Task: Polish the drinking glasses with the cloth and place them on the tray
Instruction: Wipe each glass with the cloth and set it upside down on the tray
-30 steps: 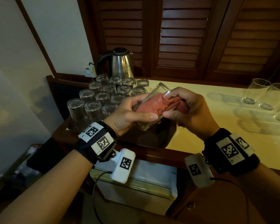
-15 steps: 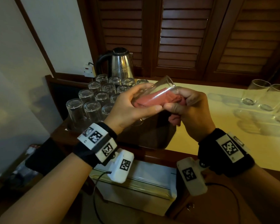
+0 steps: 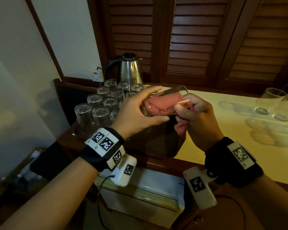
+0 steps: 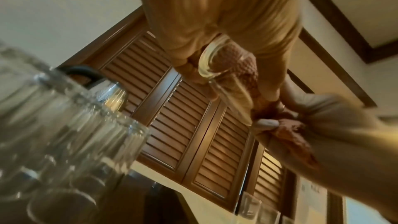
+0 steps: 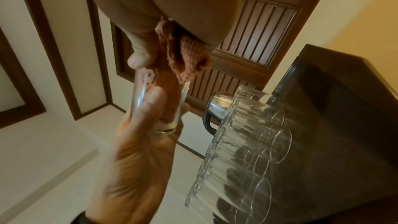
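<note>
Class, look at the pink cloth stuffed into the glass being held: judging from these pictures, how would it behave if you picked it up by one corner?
Probably floppy: the cloth crumples to fit inside the glass, and its tail droops below the right hand. Likely light and grippy rather than slippery, given its knit-like texture in the wrist views.

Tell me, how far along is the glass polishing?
Looks done: a dozen or so upturned glasses stand grouped beside the kettle. In hand: the left hand holds a glass while the right hand works the cloth inside. Left: a few upright glasses wait far right.
</note>
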{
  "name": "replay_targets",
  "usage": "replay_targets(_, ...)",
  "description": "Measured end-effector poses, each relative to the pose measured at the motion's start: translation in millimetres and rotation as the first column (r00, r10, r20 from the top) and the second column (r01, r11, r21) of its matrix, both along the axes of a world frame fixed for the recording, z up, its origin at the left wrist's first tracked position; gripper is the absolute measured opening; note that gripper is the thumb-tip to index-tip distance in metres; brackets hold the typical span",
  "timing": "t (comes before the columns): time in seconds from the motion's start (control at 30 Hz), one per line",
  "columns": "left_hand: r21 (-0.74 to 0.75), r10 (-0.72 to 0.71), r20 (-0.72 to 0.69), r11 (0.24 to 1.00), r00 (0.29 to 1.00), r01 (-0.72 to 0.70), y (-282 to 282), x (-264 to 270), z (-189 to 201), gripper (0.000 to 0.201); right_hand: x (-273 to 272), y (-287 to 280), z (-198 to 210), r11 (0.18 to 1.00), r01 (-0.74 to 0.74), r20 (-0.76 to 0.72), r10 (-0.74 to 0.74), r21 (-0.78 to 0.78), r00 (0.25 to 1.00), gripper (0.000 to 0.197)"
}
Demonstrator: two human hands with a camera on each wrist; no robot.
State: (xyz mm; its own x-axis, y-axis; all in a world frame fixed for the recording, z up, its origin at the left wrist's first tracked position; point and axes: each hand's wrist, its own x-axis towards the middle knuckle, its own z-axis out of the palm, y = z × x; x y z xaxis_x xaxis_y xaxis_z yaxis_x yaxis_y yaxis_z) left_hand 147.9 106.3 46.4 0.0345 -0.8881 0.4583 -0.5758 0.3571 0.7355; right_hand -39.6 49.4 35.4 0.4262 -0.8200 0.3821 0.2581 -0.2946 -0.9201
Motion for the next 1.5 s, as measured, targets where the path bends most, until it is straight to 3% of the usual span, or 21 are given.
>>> replay_targets(0.03,0.111,0.01,-0.166,0.994,0.986,0.008,1,-2,-1,0.075,1,-1,0,1.0,0.005,0.012,-0.005,-0.009,1.0,0.002)
replay_targets(0.1,0.258,-0.001,-0.482,0.955,0.876,0.143,1,-4,-4,0.057,1,-3,3,0.997,0.012,0.005,-0.012,-0.077,1.0,0.008)
replay_targets(0.17,0.231,-0.008,-0.581,0.957,0.814,0.174,-1,-3,-10,0.052,2,-4,6,0.987,-0.013,-0.038,0.007,-0.158,0.999,0.016)
replay_targets(0.23,0.145,-0.015,-0.529,0.984,0.849,0.107,-1,-1,-11,0.059,1,-4,6,0.983,-0.046,-0.081,0.033,-0.176,0.996,0.019)
replay_targets(0.33,-0.028,-0.024,-0.204,0.999,0.979,0.019,-2,6,-11,0.069,2,-2,1,0.993,-0.072,-0.102,0.063,-0.091,0.993,0.029)
replay_targets(0.4,-0.076,-0.014,-0.114,0.997,0.993,0.005,-2,10,-13,0.074,4,-3,-1,0.995,-0.089,-0.104,0.083,-0.049,0.991,0.032)
replay_targets(0.5,-0.014,-0.011,-0.23,1.0,0.973,0.007,-3,14,-17,0.075,5,-3,3,0.991,-0.089,-0.089,0.08,-0.098,0.993,0.03)
replay_targets(0.6,0.022,-0.017,-0.484,0.999,0.875,0.032,-1,15,-17,0.072,3,-2,6,0.965,-0.023,-0.158,-0.019,-0.263,0.987,0.035)
replay_targets(0.67,0.018,-0.019,-0.526,0.999,0.85,0.033,-1,15,-16,0.071,1,-2,3,0.958,-0.037,-0.187,-0.018,-0.286,0.982,0.039)
replay_targets(0.8,-0.033,-0.033,-0.464,0.999,0.885,0.02,0,12,-19,0.074,6,2,-4,0.984,-0.096,-0.193,0.066,-0.151,0.979,0.038)
replay_targets(1.0,-0.087,-0.004,-0.186,0.996,0.983,-0.013,3,18,-19,0.073,9,-1,-5,0.989,-0.148,-0.181,0.142,-0.017,0.973,0.042)
replay_targets(1.17,-0.086,-0.049,-0.284,0.996,0.958,0.025,-1,22,-19,0.074,13,-3,2,0.986,-0.132,-0.181,0.111,-0.105,0.977,0.044)
replay_targets(1.27,-0.198,0.051,-0.033,0.979,0.998,-0.057,-5,25,-18,0.075,16,-1,1,0.99,-0.139,-0.145,0.134,-0.029,0.98,0.046)
replay_targets(1.37,-0.25,0.097,0.159,0.967,0.983,-0.055,-6,27,-22,0.075,18,-2,-3,0.997,-0.079,-0.111,0.081,0.024,0.99,0.025)
replay_targets(1.43,-0.179,0.088,0.119,0.982,0.989,-0.066,-4,22,-23,0.076,17,-3,-6,0.999,-0.023,-0.121,0.025,0.023,0.992,0.008)
replay_targets(1.5,-0.012,0.058,-0.093,0.998,0.994,-0.059,0,15,-18,0.077,16,-3,-5,1.0,0.012,-0.12,-0.012,-0.005,0.993,0.004)
